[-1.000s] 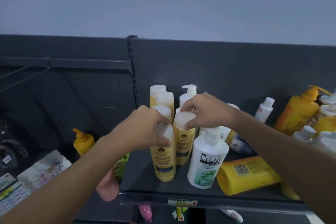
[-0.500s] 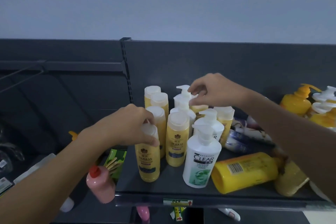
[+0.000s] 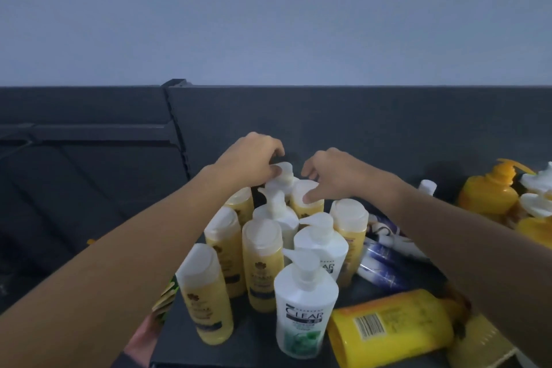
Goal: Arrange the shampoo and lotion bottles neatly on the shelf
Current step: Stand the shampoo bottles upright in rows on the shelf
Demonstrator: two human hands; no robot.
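Observation:
Several yellow bottles with white caps stand in rows on the dark shelf [image 3: 191, 349], the nearest one [image 3: 206, 293] at the front left. White CLEAR pump bottles stand among them, the front one [image 3: 304, 305] lowest in view. My left hand [image 3: 254, 161] reaches to the back row and its fingers close on the pump head of the rear white pump bottle [image 3: 283, 173]. My right hand [image 3: 334, 176] is beside it, fingers spread, with the thumb resting on the cap of a rear yellow bottle [image 3: 307, 197].
A large yellow bottle [image 3: 394, 326] lies on its side at the front right. Blue-and-white tubes [image 3: 382, 266] lie behind it. Yellow pump bottles [image 3: 490, 194] and white pump heads crowd the far right. A pink bottle [image 3: 143, 337] shows below the shelf's left edge.
My left hand left the front yellow bottle and reached to the back row pump bottle. My right hand dropped slightly onto a rear yellow cap. The view moved closer and lower.

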